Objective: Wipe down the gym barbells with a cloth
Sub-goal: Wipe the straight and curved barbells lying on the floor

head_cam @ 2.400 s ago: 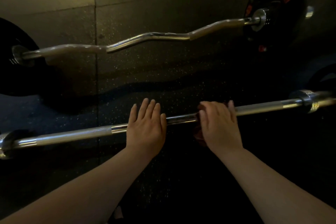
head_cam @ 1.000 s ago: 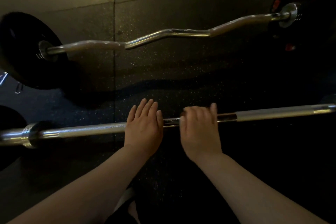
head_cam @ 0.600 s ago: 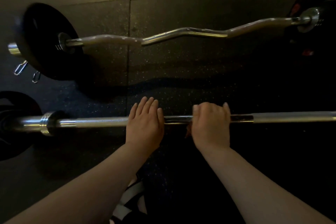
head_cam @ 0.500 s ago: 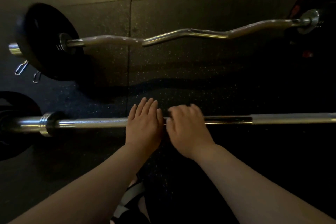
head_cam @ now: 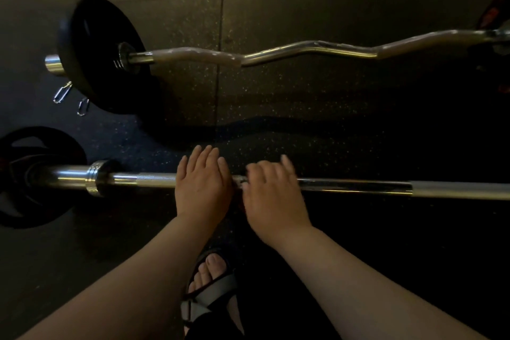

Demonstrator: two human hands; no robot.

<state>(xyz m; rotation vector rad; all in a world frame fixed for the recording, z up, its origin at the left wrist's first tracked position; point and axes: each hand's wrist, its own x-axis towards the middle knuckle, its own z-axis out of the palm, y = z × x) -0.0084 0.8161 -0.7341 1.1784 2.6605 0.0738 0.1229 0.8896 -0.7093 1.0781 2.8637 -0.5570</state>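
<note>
A black weight plate (head_cam: 33, 176) sits on the left end of the straight barbell (head_cam: 358, 186), which lies across the rubber floor (head_cam: 303, 107). At its middle the left hand (head_cam: 201, 185) rests flat on the shaft, fingers straight. Just right of it, the right hand (head_cam: 273, 193) curls its fingers over the shaft; whether cloth lies beneath is too dark to tell. A curl bar (head_cam: 303, 50) lies beyond the barbell.
</note>
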